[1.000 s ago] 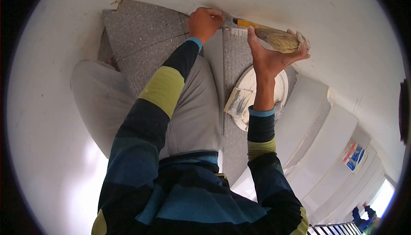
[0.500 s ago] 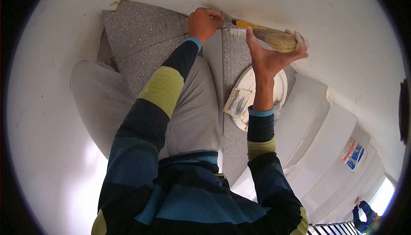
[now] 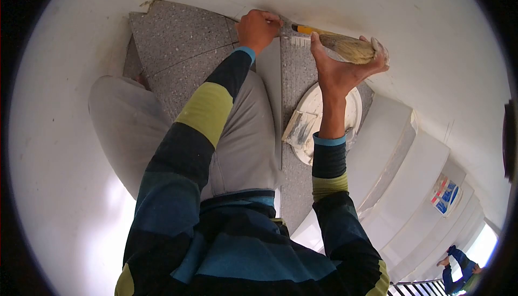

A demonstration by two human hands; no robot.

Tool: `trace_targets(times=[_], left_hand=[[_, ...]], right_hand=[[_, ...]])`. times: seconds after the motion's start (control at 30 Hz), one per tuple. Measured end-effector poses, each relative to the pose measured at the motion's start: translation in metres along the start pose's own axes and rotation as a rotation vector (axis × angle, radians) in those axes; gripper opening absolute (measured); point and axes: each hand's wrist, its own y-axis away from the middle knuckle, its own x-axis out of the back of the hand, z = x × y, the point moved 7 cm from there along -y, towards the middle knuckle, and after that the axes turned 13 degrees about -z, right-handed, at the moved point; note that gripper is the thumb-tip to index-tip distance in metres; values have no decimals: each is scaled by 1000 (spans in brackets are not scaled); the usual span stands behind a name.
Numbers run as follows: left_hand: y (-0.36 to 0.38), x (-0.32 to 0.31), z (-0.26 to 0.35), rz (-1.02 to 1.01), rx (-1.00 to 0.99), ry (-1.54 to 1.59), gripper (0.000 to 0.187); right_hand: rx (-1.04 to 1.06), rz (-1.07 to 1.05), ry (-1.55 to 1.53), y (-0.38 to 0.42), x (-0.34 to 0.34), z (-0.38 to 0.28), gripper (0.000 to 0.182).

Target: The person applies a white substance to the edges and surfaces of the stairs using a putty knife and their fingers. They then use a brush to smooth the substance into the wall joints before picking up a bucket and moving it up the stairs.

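Observation:
My left hand (image 3: 259, 30) is closed at the corner where the speckled grey tiles (image 3: 183, 37) meet the wall; whatever its fingers hold is hidden. My right hand (image 3: 345, 72) grips a thick, tan bundle of fibres (image 3: 348, 49), thumb on one side and fingers on the other. A thin yellow-orange handle (image 3: 310, 30) with a dark tip lies along the bundle's wall side, pointing toward my left hand. Below my right wrist sits a round whitish lid or tray (image 3: 307, 99), with a smeared flat scraper (image 3: 299, 127) on its left edge.
White stair steps (image 3: 386, 128) descend at the right, with a blue and white packet (image 3: 447, 194) on one. Dark railing bars (image 3: 421, 289) cross the bottom right, where another person (image 3: 461, 271) is partly visible. A white wall (image 3: 431, 37) curves along the top and right.
Both my hands stay almost in place, the bundle shifting very slightly. The other person at the bottom right has moved an arm.

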Motion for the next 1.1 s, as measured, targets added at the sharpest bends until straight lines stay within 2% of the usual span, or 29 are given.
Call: trace_targets(times=[0.17, 0.57, 0.67, 0.73, 0.97, 1.03, 1.1], left_hand=[[2, 3, 2, -5, 34, 15, 10], [3, 3, 5, -33, 21, 16, 18], [1, 3, 6, -29, 34, -6, 23], [-3, -1, -1, -83, 81, 88, 17], [6, 16, 5, -111, 21, 58, 27], [16, 31, 9, -173, -5, 136, 29], [22, 47, 4, -216, -16, 55, 30]], right_hand=[[26, 9, 34, 1, 3, -3, 90], [-55, 9, -45, 2, 9, 5, 91], [-129, -14, -80, 0, 21, 14, 92], [-179, 60, -351, 2, 36, 24, 92], [-318, 131, -260, 38, 115, 37, 87], [-412, 107, -426, 62, 121, 37, 85], [-506, 77, -566, 86, 114, 21, 94]])
